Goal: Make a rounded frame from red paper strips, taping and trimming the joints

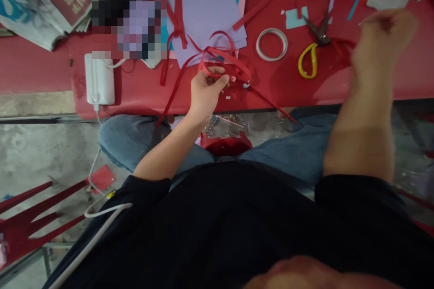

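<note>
My left hand [207, 88] is closed, thumb against fingers, on a bow-like bundle of looped red paper strips [244, 68] at the table's near edge. Long tails of the strips trail down to both sides of the hand. Off to the right, my right hand [386, 31] is raised over the table and smeared by motion; its fingers cannot be made out. Just left of it lie scissors [322, 38] with dark blades, opened apart, and a yellow handle loop. Between the two hands a roll of tape [259, 47] rests flat.
Lilac paper sheets [200, 9] lie beyond my left hand, with loose red strips [256, 10] on and around them. A white power bank [100, 81] with a cable sits at the left. Newspapers [50, 31] cover the far left. Paper scraps [296, 18] are scattered at the right.
</note>
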Demonstrator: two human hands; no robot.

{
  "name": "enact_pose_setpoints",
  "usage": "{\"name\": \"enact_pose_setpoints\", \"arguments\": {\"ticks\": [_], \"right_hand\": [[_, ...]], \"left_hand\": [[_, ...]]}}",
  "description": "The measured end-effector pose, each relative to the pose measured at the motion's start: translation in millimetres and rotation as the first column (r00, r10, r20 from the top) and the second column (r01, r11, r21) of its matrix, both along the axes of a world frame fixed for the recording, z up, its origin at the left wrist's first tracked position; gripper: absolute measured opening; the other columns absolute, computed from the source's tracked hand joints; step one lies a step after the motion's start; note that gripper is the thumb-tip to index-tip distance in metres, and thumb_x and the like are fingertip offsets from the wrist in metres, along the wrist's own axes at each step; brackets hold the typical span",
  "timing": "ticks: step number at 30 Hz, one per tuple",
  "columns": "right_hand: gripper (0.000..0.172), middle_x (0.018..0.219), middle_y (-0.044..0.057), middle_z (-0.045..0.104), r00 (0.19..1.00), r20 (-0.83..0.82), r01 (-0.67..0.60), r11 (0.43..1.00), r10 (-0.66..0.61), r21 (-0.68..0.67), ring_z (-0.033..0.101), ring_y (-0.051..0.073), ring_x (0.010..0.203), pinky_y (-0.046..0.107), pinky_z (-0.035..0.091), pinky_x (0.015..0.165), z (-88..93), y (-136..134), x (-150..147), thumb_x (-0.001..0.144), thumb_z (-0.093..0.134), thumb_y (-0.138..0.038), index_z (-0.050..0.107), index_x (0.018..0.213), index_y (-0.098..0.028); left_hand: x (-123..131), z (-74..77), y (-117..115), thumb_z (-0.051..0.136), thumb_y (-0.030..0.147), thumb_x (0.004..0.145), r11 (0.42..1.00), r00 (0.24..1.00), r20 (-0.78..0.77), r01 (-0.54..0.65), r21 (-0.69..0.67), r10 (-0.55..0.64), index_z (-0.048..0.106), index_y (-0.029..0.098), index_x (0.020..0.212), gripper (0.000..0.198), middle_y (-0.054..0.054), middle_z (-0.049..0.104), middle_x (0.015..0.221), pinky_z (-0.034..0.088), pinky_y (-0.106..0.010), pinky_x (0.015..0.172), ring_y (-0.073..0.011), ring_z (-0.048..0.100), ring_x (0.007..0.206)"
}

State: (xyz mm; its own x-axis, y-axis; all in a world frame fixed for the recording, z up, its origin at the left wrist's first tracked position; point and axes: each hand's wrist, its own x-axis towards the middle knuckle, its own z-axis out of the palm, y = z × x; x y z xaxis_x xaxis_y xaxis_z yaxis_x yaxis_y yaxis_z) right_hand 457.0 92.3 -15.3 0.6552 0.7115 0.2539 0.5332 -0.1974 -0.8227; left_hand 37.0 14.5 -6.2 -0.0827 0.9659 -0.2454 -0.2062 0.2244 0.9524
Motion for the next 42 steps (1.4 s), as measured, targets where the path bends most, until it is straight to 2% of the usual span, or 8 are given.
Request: {"name": "enact_pose_setpoints", "arguments": {"ticks": [4, 6, 9, 13, 16, 23, 29, 42], "right_hand": [[0.039, 0.128, 0.016, 0.078, 0.863, 0.497, -0.133, 0.989, 0.086, 0.060, 0.073, 0.026, 0.126, 0.045, 0.054, 0.114, 19.5, -38.1, -61.7, 0.087, 0.067, 0.005, 0.074, 0.116, -0.020], [0.012, 0.111, 0.011, 0.081, 0.832, 0.410, -0.364, 0.926, 0.373, -0.104, 0.077, 0.024, 0.104, 0.042, 0.059, 0.100, 31.1, -66.7, -106.4, 0.105, 0.066, -0.018, 0.076, 0.112, -0.022], [0.022, 0.095, 0.006, 0.081, 0.717, 0.235, -0.571, 0.747, 0.656, -0.341, 0.075, 0.023, 0.080, 0.039, 0.059, 0.081, 36.7, -101.6, -161.9, 0.100, 0.079, -0.035, 0.077, 0.117, -0.021], [0.024, 0.118, 0.017, 0.083, 0.592, 0.256, -0.548, 0.615, 0.764, -0.567, 0.078, 0.036, 0.106, 0.048, 0.058, 0.090, 27.4, -113.3, -191.6, 0.098, 0.075, -0.031, 0.079, 0.118, -0.019], [0.014, 0.105, 0.014, 0.083, 0.603, 0.156, -0.593, 0.570, 0.783, -0.570, 0.078, 0.034, 0.099, 0.046, 0.055, 0.086, 23.1, -108.3, -195.2, 0.096, 0.072, -0.024, 0.078, 0.108, -0.019], [0.012, 0.081, 0.004, 0.073, 0.709, -0.066, -0.679, 0.655, 0.702, -0.333, 0.066, 0.021, 0.075, 0.037, 0.049, 0.072, 25.4, -108.2, -209.2, 0.083, 0.075, -0.021, 0.064, 0.085, -0.025], [0.014, 0.073, -0.002, 0.066, 0.617, -0.407, -0.754, 0.654, 0.673, -0.062, 0.057, 0.015, 0.064, 0.032, 0.043, 0.061, 25.9, -110.0, -226.7, 0.083, 0.078, -0.028, 0.064, 0.085, -0.026], [0.046, 0.070, -0.002, 0.060, 0.637, -0.294, -0.724, 0.684, 0.712, 0.087, 0.052, 0.015, 0.064, 0.036, 0.040, 0.062, 44.2, -102.3, -250.1, 0.103, 0.078, -0.066, 0.067, 0.083, -0.026]], "left_hand": [[2.0, -6.6, -2.2, 0.085, 0.007, 0.090, 0.996, 0.997, -0.070, -0.017, 0.082, 0.023, 0.076, 0.021, 0.097, 0.018, 0.003, 0.080, 0.074, 0.058, -0.022, 0.063, -0.0110, 0.079, 0.069], [3.0, -9.9, -2.7, 0.084, 0.006, 0.090, 0.996, 0.993, -0.114, -0.017, 0.083, 0.027, 0.076, 0.021, 0.097, 0.018, 0.004, 0.079, 0.071, 0.059, -0.021, 0.062, -0.0115, 0.081, 0.068], [3.4, -14.9, -2.6, 0.083, 0.006, 0.091, 0.995, 0.984, -0.174, -0.011, 0.097, 0.028, 0.077, 0.021, 0.098, 0.018, 0.004, 0.079, 0.070, 0.058, -0.020, 0.060, -0.0113, 0.081, 0.067], [2.7, -18.3, -1.7, 0.082, 0.009, 0.094, 0.991, 0.984, -0.173, -0.023, 0.132, 0.046, 0.079, 0.021, 0.100, 0.013, 0.002, 0.081, 0.076, 0.059, -0.020, 0.062, -0.0109, 0.080, 0.069], [2.5, -17.6, 0.3, 0.079, 0.010, 0.098, 0.984, 0.986, -0.157, -0.027, 0.175, 0.055, 0.081, 0.021, 0.099, 0.011, 0.002, 0.082, 0.080, 0.057, -0.019, 0.063, -0.0069, 0.074, 0.065], [0.2, -9.3, 3.7, 0.085, 0.038, 0.102, 0.950, 0.987, -0.137, -0.039, 0.311, 0.086, 0.078, 0.022, 0.092, 0.020, 0.003, 0.079, 0.076, 0.054, -0.018, 0.058, -0.0065, 0.072, 0.064], [-2.7, 2.9, 1.3, 0.090, 0.058, 0.094, 0.907, 0.988, -0.113, -0.050, 0.418, 0.107, 0.074, 0.024, 0.097, 0.038, 0.001, 0.085, 0.089, 0.065, -0.022, 0.067, -0.0094, 0.079, 0.070], [-6.7, 5.1, -6.7, 0.079, 0.063, 0.103, 0.841, 0.969, -0.185, -0.038, 0.539, 0.162, 0.070, 0.027, 0.109, 0.038, -0.002, 0.086, 0.102, 0.072, -0.033, 0.085, -0.0174, 0.088, 0.094]]}}
